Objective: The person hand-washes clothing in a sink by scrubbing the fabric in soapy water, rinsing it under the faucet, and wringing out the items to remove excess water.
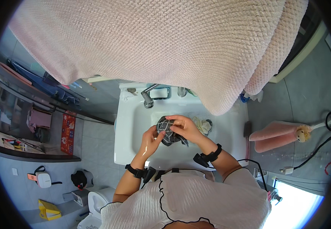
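Between my two hands is a bunched dark grey cloth [169,136] with a light checked pattern, held over the basin of a white washbasin [138,143]. My left hand [151,140] grips its left side, with the thumb on top. From the right, my right hand [186,127] has its fingers and thumb on the upper part of the cloth. Both hands look wet. A pale yellowish cloth [202,125] lies crumpled in the basin just beyond my right hand. The chrome faucet [148,101] stands at the basin's back, up and left of my hands.
A large pale pink towel [159,43] hangs across the top and covers part of the basin's back right. Behind the faucet sits a soap dish [159,93]. A pink hand towel [277,136] hangs on the right wall. A toilet [98,200] stands lower left.
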Demonstrator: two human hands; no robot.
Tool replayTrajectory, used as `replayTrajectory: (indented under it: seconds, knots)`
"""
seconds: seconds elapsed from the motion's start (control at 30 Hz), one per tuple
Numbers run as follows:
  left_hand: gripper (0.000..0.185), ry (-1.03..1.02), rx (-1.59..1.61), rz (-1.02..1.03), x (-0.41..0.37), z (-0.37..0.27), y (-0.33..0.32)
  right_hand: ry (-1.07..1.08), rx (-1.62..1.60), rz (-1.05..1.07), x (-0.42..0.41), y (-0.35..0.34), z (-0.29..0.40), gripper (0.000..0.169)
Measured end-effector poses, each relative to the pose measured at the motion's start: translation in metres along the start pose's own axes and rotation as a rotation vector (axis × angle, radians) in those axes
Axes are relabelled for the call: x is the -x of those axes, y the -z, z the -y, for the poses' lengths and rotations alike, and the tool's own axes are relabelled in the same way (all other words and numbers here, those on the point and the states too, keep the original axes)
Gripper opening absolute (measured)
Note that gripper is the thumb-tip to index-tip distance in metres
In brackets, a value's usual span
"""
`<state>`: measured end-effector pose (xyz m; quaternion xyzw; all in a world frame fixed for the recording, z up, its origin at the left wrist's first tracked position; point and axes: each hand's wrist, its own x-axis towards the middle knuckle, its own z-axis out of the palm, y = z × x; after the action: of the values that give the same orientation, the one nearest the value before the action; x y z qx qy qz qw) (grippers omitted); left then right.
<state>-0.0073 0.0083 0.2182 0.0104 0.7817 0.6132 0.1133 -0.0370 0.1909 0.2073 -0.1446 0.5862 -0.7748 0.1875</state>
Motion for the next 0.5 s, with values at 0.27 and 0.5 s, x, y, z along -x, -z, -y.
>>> replayTrajectory:
  seconds: [0.27,0.5]
  knots:
    - [0.02,0.317,0.072,-0.236,-0.015,0.203,0.008,-0.737,-0.149,-0.63,-0.01,0.038,-0.193,0.011]
    - [0.02,0.106,0.566,-0.109,-0.003,0.089,0.025,-0.275,-0.416,-0.406,0.015,0.04,-0.053,0.007]
